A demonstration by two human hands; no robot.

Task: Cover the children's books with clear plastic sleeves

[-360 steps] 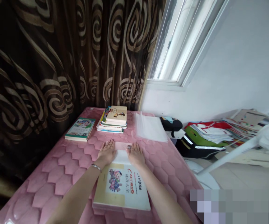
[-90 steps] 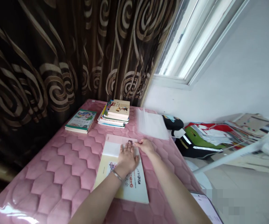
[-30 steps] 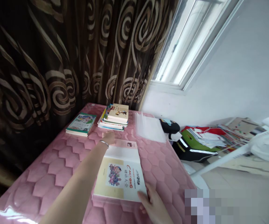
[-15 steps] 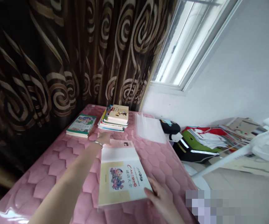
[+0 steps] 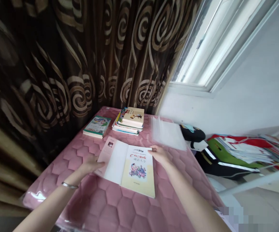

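Note:
An opened book lies on the pink quilted mattress, its title page with a cartoon picture facing me. Its cover, with a pink flap and a white inner side, is folded out to the left. My left hand, a silver bangle on the wrist, grips the edge of that pink flap between thumb and fingers. At the upper right corner of the book, my right hand pinches the page edge, thumb on top.
Behind the book stands a stack of books, with green-edged books left of it. Clear plastic sleeves lie to the right. A pink mattress carries everything. Beyond its right edge are a black bag and piled papers.
The book has turned upright toward me and now rests flatter on the mattress. My left hand moved from its far end to the left flap; my right hand shifted to the upper right corner.

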